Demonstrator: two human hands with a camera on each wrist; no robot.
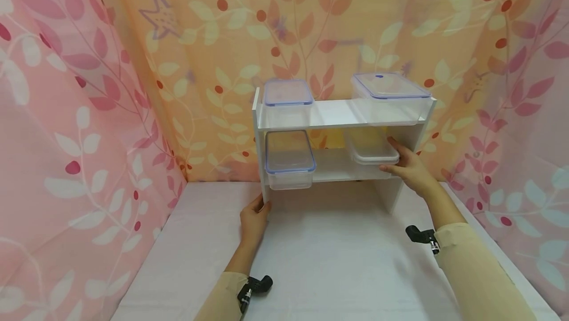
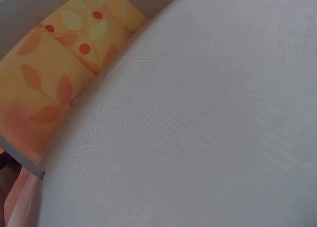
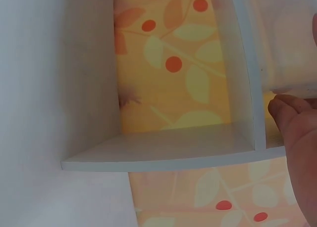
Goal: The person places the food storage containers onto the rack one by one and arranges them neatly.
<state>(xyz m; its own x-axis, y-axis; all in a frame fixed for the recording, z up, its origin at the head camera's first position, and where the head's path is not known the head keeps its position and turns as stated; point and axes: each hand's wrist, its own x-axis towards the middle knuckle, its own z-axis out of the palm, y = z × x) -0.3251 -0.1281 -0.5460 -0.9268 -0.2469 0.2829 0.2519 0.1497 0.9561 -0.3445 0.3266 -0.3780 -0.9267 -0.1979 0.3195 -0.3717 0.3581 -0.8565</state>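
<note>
A white two-tier shelf rack (image 1: 331,113) stands at the back of the table. My left hand (image 1: 255,220) grips the foot of its left side panel (image 2: 22,158), thumb in front. On the lower tier, at the right, is a clear plastic food container (image 1: 372,149) with a whitish lid. My right hand (image 1: 415,170) holds this container by its right end, thumb at the front and fingers along the side. The right wrist view shows the fingers (image 3: 290,108) against the container, inside the rack's side panel.
A blue-rimmed food container (image 1: 290,155) sits on the lower tier at the left, jutting past the front edge. Two more lidded containers, a small one (image 1: 288,106) and a larger one (image 1: 391,101), stand on the upper tier. Patterned curtains (image 1: 213,64) enclose the white-covered table (image 1: 329,261).
</note>
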